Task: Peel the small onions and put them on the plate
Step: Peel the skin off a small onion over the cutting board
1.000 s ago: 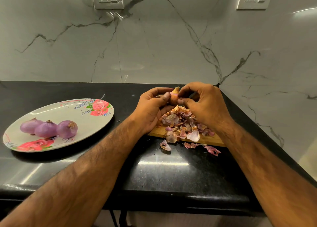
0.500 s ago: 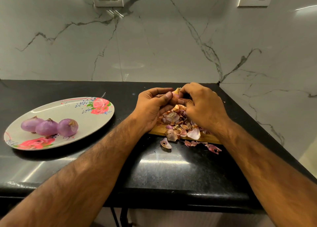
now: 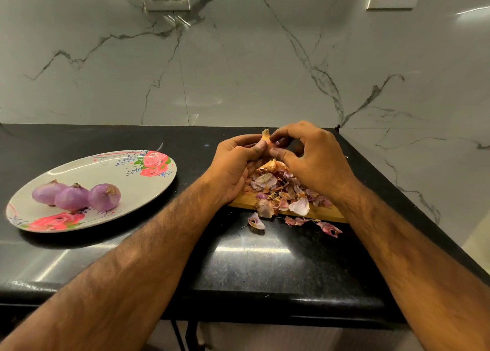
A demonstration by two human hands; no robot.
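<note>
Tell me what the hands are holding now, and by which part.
One small onion, mostly hidden. The left hand grips its body; the right hand pinches it near the dry tip.

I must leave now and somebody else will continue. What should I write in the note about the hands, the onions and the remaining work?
Left hand: grips the small onion, mostly hidden, dry tip up, above the wooden board.
Right hand: pinches the onion near its top.
Done: three peeled onions lie side by side on the plate; peels are heaped on the board, a few on the counter.
To do: finish peeling this onion and put it on the plate. No other unpeeled onion is in view.
</note>
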